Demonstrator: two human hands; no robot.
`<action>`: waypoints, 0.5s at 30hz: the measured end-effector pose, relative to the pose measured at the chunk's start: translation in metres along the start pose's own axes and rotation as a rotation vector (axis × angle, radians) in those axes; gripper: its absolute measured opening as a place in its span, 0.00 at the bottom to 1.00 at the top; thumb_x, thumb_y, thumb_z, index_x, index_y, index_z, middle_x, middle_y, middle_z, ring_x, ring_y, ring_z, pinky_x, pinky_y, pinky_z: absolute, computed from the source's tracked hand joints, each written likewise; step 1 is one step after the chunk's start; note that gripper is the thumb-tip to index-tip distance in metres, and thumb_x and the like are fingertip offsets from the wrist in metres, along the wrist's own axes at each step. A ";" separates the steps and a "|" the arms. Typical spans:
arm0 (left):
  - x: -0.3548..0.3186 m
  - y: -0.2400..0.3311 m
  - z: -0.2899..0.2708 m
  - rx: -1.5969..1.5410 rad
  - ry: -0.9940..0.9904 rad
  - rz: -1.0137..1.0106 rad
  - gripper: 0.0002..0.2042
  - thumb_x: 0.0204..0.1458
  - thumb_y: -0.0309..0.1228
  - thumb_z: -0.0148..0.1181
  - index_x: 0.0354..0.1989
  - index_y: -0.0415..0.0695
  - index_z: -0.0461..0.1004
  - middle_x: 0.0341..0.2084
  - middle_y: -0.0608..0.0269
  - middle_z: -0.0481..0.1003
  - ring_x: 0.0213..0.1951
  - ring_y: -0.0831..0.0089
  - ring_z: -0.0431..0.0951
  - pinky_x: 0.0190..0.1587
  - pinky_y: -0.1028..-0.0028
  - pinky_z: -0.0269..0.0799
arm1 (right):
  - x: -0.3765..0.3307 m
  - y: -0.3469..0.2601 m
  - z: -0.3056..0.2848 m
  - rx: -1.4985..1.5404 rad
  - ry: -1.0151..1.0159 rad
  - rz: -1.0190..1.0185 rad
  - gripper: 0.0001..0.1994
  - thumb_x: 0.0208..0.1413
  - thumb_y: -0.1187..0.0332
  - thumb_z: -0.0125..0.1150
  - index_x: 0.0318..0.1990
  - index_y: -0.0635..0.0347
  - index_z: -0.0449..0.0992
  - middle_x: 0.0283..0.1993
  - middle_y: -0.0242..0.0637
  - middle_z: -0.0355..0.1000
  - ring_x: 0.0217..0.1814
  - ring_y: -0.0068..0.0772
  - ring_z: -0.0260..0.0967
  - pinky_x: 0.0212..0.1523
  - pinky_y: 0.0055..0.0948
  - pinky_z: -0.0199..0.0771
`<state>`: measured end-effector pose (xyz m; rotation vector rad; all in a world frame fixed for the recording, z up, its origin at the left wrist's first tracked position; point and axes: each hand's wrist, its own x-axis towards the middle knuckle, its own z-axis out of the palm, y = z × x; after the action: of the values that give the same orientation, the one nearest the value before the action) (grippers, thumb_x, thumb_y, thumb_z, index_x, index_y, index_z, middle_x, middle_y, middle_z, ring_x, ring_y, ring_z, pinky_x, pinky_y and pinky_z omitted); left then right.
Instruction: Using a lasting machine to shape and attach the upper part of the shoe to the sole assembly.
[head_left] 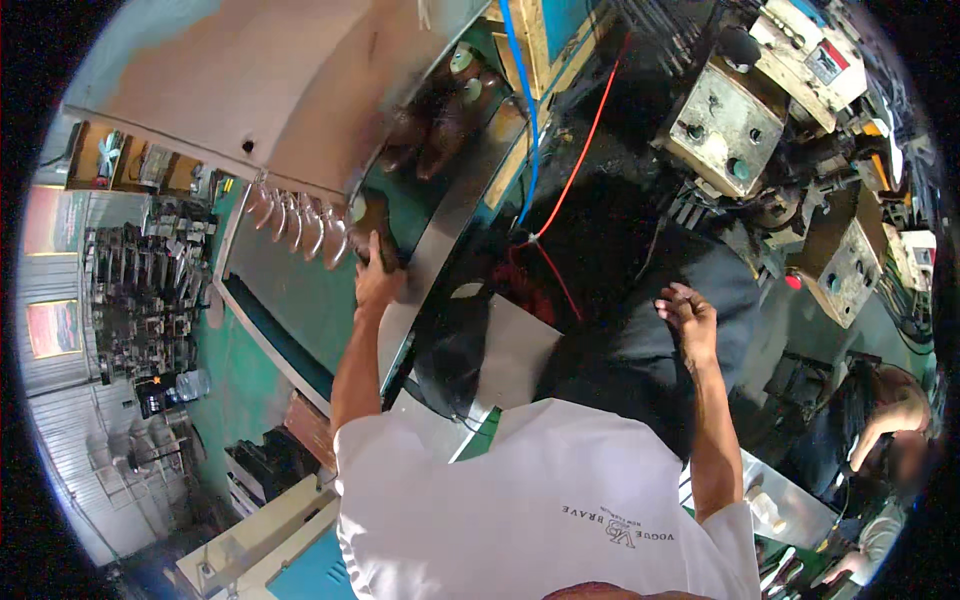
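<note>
My left hand [377, 282] is closed around a dark brown shoe [375, 218] at the left of the bench, with the forefinger stretched along it. Just left of that shoe stands a row of several shiny brown shoes [300, 222], tight side by side. More dark brown shoes [450, 125] lie in the shade farther off, some with pale round tops. Over my dark trousers, my right hand [688, 312] hovers with its fingers loosely bent and apart, and nothing shows in it.
A large brownish metal hood [250, 80] overhangs the green bench surface [285, 290]. A blue hose [527, 110] and a red hose [590, 140] hang ahead of me. Machine control boxes [722, 130] stand at the right. A co-worker [895, 410] bends over at the far right.
</note>
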<state>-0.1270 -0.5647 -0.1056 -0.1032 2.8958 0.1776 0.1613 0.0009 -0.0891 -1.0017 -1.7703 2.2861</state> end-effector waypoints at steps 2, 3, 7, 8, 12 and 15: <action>-0.016 -0.001 -0.014 -0.144 -0.170 -0.130 0.61 0.49 0.41 0.73 0.86 0.73 0.31 0.63 0.28 0.74 0.60 0.28 0.78 0.63 0.49 0.77 | 0.000 -0.003 -0.001 0.022 0.009 0.010 0.19 0.76 0.68 0.59 0.64 0.74 0.75 0.54 0.48 0.82 0.49 0.39 0.85 0.51 0.35 0.88; -0.029 0.002 -0.020 -0.151 -0.141 -0.119 0.59 0.49 0.39 0.72 0.86 0.67 0.35 0.57 0.34 0.80 0.53 0.32 0.83 0.61 0.51 0.78 | -0.002 -0.006 -0.002 0.042 0.021 0.019 0.19 0.76 0.67 0.59 0.65 0.74 0.75 0.53 0.48 0.82 0.48 0.39 0.85 0.50 0.34 0.88; -0.067 -0.018 -0.023 -0.876 -0.059 -0.109 0.30 0.62 0.31 0.69 0.72 0.43 0.68 0.47 0.55 0.82 0.43 0.53 0.86 0.43 0.57 0.87 | 0.001 -0.005 -0.011 0.123 0.032 0.066 0.19 0.76 0.67 0.58 0.65 0.73 0.74 0.53 0.48 0.83 0.45 0.37 0.85 0.47 0.33 0.88; -0.061 -0.023 -0.028 -0.867 -0.058 -0.110 0.30 0.62 0.31 0.69 0.72 0.43 0.68 0.47 0.55 0.82 0.43 0.53 0.86 0.43 0.57 0.87 | 0.002 -0.005 -0.012 0.130 0.030 0.071 0.19 0.76 0.67 0.58 0.65 0.73 0.74 0.53 0.48 0.83 0.45 0.37 0.85 0.47 0.33 0.88; -0.028 0.006 -0.053 -1.431 -0.152 -0.487 0.16 0.59 0.28 0.60 0.52 0.29 0.77 0.40 0.46 0.84 0.45 0.52 0.87 0.42 0.56 0.90 | -0.004 0.003 -0.022 0.182 0.070 0.105 0.19 0.77 0.67 0.57 0.66 0.71 0.73 0.52 0.46 0.83 0.44 0.35 0.84 0.46 0.32 0.86; 0.021 -0.005 -0.037 -0.501 -0.315 -0.318 0.27 0.59 0.34 0.63 0.64 0.31 0.72 0.54 0.40 0.81 0.55 0.43 0.83 0.56 0.49 0.83 | -0.009 -0.002 -0.018 0.205 0.072 0.100 0.18 0.77 0.67 0.57 0.66 0.70 0.73 0.52 0.43 0.83 0.43 0.33 0.83 0.44 0.30 0.84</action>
<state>-0.1550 -0.5753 -0.0757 -0.5608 2.4198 0.7763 0.1779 0.0127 -0.0858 -1.1405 -1.4547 2.3972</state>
